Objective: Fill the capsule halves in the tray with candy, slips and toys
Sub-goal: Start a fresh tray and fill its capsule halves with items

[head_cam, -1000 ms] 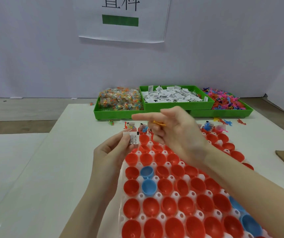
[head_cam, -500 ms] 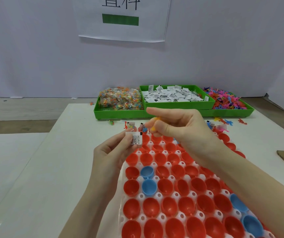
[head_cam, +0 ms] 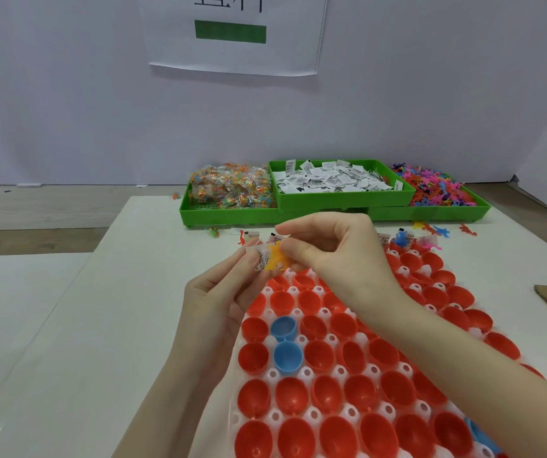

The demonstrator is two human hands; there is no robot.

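Orange toy (head_cam: 276, 257), long axis upright

The right hand (head_cam: 335, 249) has swung left, bringing its orange toy (head_cam: 275, 257) against the slip (head_cam: 259, 257). The left hand (head_cam: 219, 292) now pinches both together.

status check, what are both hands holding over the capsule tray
Left hand pinches small white printed paper slip. Right hand pinches small orange plastic toy against it. Red capsule halves below sit empty; nothing in the way.
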